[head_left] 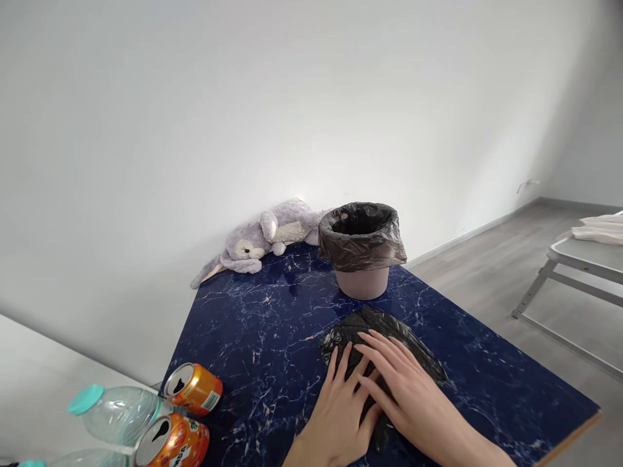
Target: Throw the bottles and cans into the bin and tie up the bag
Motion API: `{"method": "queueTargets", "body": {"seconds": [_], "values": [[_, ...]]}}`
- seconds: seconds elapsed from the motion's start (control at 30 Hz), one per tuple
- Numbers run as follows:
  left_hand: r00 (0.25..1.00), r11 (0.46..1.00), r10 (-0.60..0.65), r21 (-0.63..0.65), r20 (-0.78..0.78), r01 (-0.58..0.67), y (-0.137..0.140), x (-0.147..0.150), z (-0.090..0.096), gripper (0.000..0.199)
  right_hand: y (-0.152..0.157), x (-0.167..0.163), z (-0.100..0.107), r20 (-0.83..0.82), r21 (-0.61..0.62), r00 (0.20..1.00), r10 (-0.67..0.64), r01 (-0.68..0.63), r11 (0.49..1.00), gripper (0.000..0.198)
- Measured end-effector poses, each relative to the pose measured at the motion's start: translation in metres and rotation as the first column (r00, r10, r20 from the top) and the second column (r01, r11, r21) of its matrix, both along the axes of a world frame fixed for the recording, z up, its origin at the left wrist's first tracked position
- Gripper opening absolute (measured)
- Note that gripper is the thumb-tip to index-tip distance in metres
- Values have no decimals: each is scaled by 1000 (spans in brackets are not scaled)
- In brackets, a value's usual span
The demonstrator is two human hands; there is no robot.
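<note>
A crumpled black plastic bag [363, 319] lies on the blue marbled table [272, 324]. My left hand [343, 402] rests on its near left part with the fingers spread out. Beside it, my right hand [403, 376] presses on the bag from the right, fingers stretched forward and its fingertips near or over those of the left. Both palms face down, and part of the bag is hidden beneath them. Just beyond stands a small pinkish bin [363, 283], its rim covered by a black bin liner [363, 250].
A lilac plush rabbit [287, 224] lies along the wall, left of the bin. At the near left are two orange drink cans [195, 389] and clear plastic bottles [121, 412] with turquoise caps. A grey metal-framed folding piece [584, 259] stands on the floor at right, past the table edge.
</note>
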State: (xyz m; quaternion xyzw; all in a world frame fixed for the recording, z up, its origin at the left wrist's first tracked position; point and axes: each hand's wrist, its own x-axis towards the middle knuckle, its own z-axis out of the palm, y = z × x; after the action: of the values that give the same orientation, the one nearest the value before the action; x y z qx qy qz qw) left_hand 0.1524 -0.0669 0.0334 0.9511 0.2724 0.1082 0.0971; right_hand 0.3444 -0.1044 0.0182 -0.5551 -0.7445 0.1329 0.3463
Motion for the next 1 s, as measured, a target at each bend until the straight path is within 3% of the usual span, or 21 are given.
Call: {"method": "queueTargets", "body": {"seconds": [0.13, 0.27, 0.37, 0.47, 0.57, 0.67, 0.87, 1.0], "values": [[996, 1000, 13, 18, 85, -15, -7, -9, 3, 50, 23, -16, -35, 189, -77, 981, 46, -32, 997, 56], [952, 980, 173, 47, 253, -191, -4, -46, -4, 30, 28, -17, -60, 258, -5, 966, -31, 33, 999, 59], [855, 924, 364, -30, 370, -381, 5, -75, -11, 24, 26, -13, -67, 300, 57, 950, -86, 72, 996, 65], [740, 854, 515, -185, 432, -486, 12, -90, -14, 29, 26, -4, -72, 322, 81, 939, -119, 98, 992, 66], [670, 800, 599, -327, 438, -502, 14, -93, -15, 35, 30, 15, -80, 337, 85, 926, -168, 147, 985, 66], [652, 777, 626, -409, 427, -479, 13, -91, -15, 39, 39, 44, -90, 352, 84, 912, -213, 196, 977, 66], [673, 792, 606, -400, 423, -461, 13, -90, -15, 41, 58, 109, -103, 425, 72, 878, -222, 212, 975, 65], [691, 801, 593, -390, 413, -455, 13, -91, -17, 39, 61, 125, -99, 442, 37, 877, -189, 193, 981, 63]]}}
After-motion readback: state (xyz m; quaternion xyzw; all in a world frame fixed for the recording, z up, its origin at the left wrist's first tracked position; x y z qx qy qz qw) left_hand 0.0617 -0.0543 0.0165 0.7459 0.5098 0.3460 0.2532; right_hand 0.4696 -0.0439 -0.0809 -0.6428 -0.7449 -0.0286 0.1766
